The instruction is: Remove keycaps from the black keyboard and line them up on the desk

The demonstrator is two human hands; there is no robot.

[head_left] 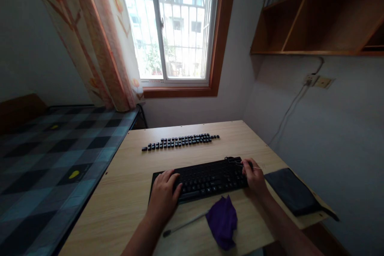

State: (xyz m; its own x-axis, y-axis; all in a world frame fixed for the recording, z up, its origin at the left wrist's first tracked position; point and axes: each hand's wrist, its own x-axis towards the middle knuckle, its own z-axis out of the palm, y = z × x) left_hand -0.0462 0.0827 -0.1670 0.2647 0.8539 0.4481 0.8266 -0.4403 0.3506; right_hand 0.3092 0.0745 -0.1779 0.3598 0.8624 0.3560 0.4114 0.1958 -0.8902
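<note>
A black keyboard [207,182] lies on the wooden table, its upper rows partly bare of keycaps. My left hand [164,192] rests over its left end, fingers laid on top and thumb apart at the front. At the right end, my right hand [253,174] is closed on what looks like a wire keycap puller [237,162]; its thin wires reach over the keyboard's upper right corner. Behind the keyboard, loose black keycaps [183,142] stand in rows. A purple cloth [222,222] and a thin brush [187,222] with a dark tip lie in front.
A dark flat pouch [292,190] with a strap lies at the table's [120,208] right edge. To the left is a bed [60,160] with a checked cover. A window, a curtain, a wall socket [312,80] with a cable and a wooden shelf [324,16] surround the table.
</note>
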